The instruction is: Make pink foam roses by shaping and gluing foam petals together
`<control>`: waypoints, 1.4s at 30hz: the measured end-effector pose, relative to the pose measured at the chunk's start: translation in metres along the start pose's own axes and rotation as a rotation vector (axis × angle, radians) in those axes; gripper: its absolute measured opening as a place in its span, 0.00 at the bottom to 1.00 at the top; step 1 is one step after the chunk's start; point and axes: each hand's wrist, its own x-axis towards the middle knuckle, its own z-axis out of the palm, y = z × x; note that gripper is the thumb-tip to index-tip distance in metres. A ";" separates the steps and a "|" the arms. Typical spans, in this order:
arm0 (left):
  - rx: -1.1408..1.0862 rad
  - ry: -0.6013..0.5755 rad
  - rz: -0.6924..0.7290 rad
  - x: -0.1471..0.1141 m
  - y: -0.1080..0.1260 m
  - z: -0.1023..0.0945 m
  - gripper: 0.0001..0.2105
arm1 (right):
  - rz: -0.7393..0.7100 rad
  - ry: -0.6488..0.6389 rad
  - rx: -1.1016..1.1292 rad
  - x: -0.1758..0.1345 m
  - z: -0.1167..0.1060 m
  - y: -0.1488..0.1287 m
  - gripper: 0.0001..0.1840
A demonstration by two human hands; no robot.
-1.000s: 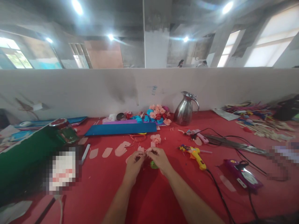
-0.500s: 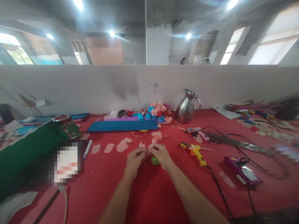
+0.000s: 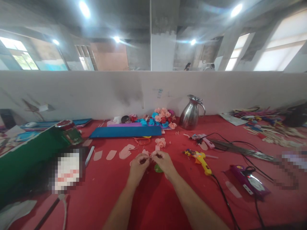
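My left hand [image 3: 138,165] and my right hand [image 3: 165,163] meet over the red table, thumbs and fingers pinched together. Between the fingertips is a small pink paper petal [image 3: 151,155], mostly hidden by the fingers. Just beyond my hands lies a pink paper flower [image 3: 160,142]. A round green item [image 3: 158,168] shows under my right hand. Left of my hands are loose pink petals [image 3: 111,155] and a larger petal cluster [image 3: 126,151]. To the right rests a yellow glue gun [image 3: 201,159] with a small orange light.
A blue sheet [image 3: 126,131] lies before a heap of paper flowers [image 3: 164,116] and a steel jug [image 3: 192,113]. At right are a pink glue gun [image 3: 208,141], wires [image 3: 243,149] and a purple power strip [image 3: 249,180]. A green box [image 3: 31,153] and jar [image 3: 69,132] stand left.
The whole view has shifted slightly downward in the picture. My hands stay together in the same pinch, with only slight finger movement.
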 end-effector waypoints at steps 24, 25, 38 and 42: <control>-0.196 -0.177 -0.272 -0.004 0.017 -0.007 0.13 | 0.034 -0.105 0.039 0.000 -0.008 -0.007 0.07; -0.195 -0.182 -0.268 -0.004 0.018 -0.007 0.13 | 0.033 -0.109 0.037 0.000 -0.008 -0.008 0.07; -0.117 -0.202 -0.223 -0.004 0.016 -0.007 0.12 | 0.031 -0.149 0.040 0.001 -0.009 -0.007 0.05; 0.001 -0.182 -0.111 -0.003 0.014 -0.006 0.10 | 0.009 -0.155 0.015 0.001 -0.009 -0.007 0.04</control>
